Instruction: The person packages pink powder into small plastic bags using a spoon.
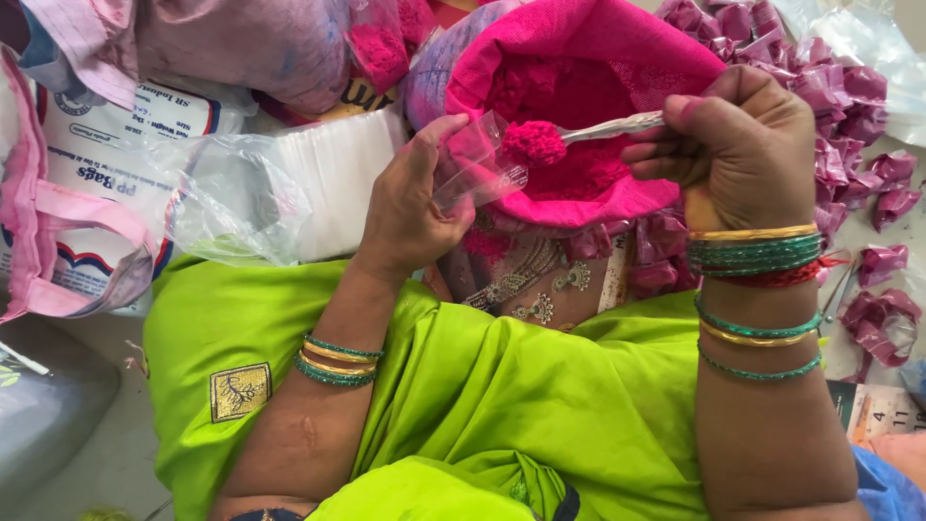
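Note:
My left hand (410, 207) holds a small clear plastic pouch (479, 166) open at its mouth. My right hand (738, 145) grips a metal spoon (608, 127) heaped with bright pink powder (533, 143), its tip right at the pouch's opening. Both hover over a large pink sack (588, 48) filled with the same pink powder. Green and gold bangles ring both wrists.
A heap of filled, pink-stained small packets (849, 106) lies at the right. A stack of empty clear pouches in a plastic wrap (318, 183) sits at the left, beside a white printed bag with pink handles (68, 222). Green cloth covers my lap (502, 405).

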